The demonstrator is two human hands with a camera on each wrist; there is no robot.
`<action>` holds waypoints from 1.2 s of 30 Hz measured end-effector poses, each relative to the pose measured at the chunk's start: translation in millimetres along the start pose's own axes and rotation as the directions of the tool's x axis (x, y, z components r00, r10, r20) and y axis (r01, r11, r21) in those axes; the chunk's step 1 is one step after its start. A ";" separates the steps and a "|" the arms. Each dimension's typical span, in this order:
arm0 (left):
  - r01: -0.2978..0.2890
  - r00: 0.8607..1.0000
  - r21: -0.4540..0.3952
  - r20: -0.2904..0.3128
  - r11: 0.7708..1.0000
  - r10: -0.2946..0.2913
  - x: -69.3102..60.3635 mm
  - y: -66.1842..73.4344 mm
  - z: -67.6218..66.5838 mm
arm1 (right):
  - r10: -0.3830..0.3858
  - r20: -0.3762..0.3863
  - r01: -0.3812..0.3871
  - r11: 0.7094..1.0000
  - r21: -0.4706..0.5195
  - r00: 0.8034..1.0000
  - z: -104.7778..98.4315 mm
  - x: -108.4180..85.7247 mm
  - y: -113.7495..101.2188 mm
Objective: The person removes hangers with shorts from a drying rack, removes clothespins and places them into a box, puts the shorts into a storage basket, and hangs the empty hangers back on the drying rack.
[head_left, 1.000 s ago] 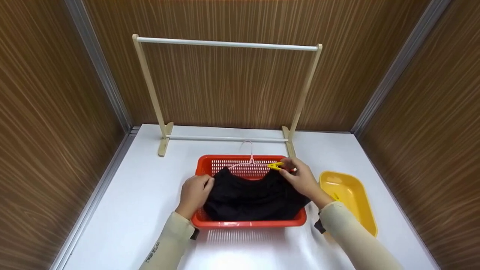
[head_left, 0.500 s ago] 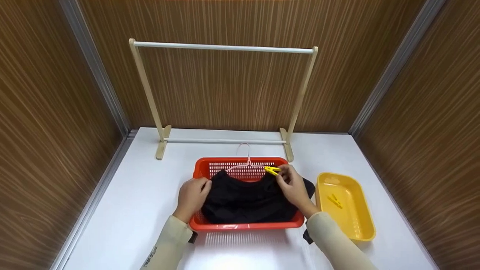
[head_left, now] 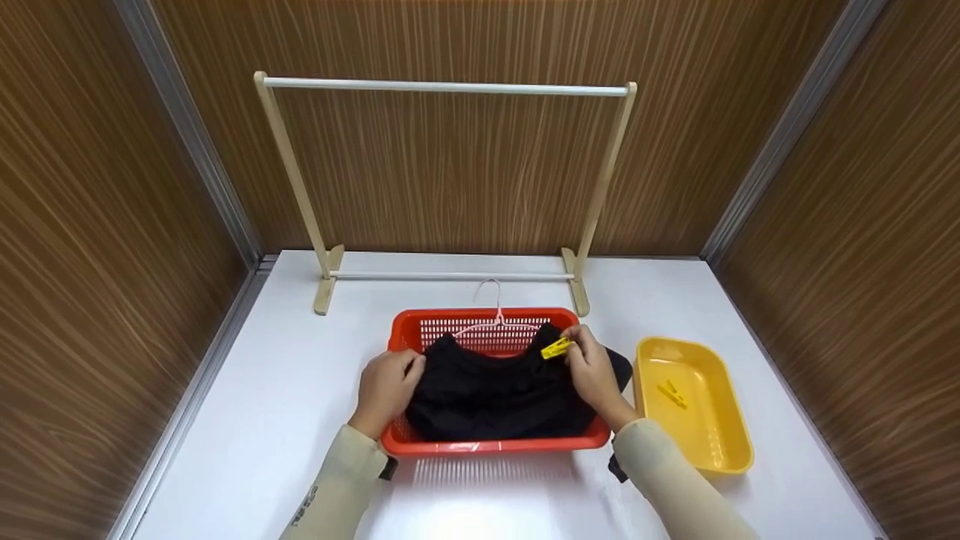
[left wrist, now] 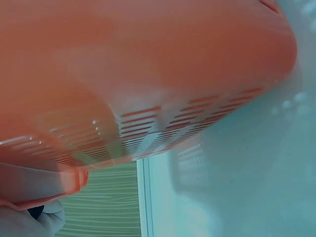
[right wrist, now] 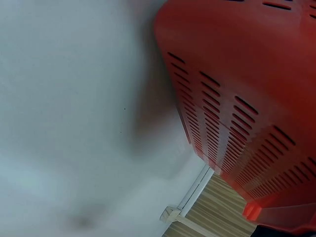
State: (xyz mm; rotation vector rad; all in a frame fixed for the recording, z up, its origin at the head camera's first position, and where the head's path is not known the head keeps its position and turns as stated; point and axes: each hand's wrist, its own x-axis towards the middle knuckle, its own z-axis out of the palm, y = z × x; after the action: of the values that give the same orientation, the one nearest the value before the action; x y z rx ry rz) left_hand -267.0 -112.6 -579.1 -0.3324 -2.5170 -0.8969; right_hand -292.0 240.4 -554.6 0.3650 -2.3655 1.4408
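Note:
Black cloth [head_left: 502, 397] lies in the red basket [head_left: 495, 448], with a pink hanger [head_left: 498, 320] at its neckline, the hook standing above the basket's back rim. At the basket's left side, my left hand [head_left: 385, 386] grips the cloth's edge with curled fingers. On the right, my right hand [head_left: 592, 369] pinches a yellow clothespin [head_left: 556, 348], which lies over the cloth near the hanger's right arm; whether it bites the cloth I cannot tell. In the left wrist view, part of the left hand [left wrist: 34, 222] shows beside the basket [left wrist: 148, 59]. The right wrist view shows the basket's outer wall [right wrist: 237, 64].
A yellow tray [head_left: 731, 420] holding another yellow clothespin [head_left: 673, 394] stands right of the basket. Behind the basket is a rack with a white top bar [head_left: 450, 87] and wooden legs. Wood-grain walls enclose the white table [head_left: 247, 390].
The right hand has moved slightly down with the clothespin, which has turned and moved off the hanger's arm onto the cloth. The clothespin in the tray has come into fuller view. The left hand keeps its grip.

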 end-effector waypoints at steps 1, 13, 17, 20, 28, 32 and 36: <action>0.002 1.000 -0.001 0.002 1.000 -0.002 0.3 -0.2 0.3 | 0.002 -0.001 -0.002 1.000 -0.001 1.000 -0.3 -0.1 0.0; -0.005 1.000 -0.013 0.009 1.000 0.005 5.8 0.2 1.2 | -0.046 -0.022 0.045 0.997 -0.058 0.999 -3.6 0.0 1.2; -0.005 1.000 -0.020 0.025 1.000 0.005 4.5 -1.5 2.7 | -0.056 -0.037 0.054 0.997 -0.061 0.998 -3.0 -4.8 2.6; -0.009 0.999 -0.020 0.032 1.000 0.009 3.0 -4.3 4.0 | -0.061 -0.041 0.058 0.996 -0.065 0.997 -0.6 -8.6 4.7; 0.011 0.999 -0.009 0.037 1.000 -0.011 -4.2 -8.8 3.2 | -0.037 -0.036 0.034 0.996 -0.077 0.999 5.1 -15.6 4.5; 0.003 1.000 -0.008 0.002 1.000 -0.003 -2.8 -8.5 1.7 | -0.054 -0.034 0.050 0.995 -0.084 0.998 4.6 -11.6 1.4; -0.002 1.000 -0.018 -0.014 1.000 0.001 2.0 -6.9 0.0 | -0.070 -0.035 0.066 0.993 -0.095 0.997 2.5 -5.6 -1.8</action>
State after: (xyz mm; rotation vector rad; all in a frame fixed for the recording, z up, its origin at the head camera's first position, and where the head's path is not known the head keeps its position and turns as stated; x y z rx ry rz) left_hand -271.3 -117.6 -581.8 -0.3323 -2.4967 -0.9185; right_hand -286.6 237.5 -556.6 0.3856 -2.3570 1.2896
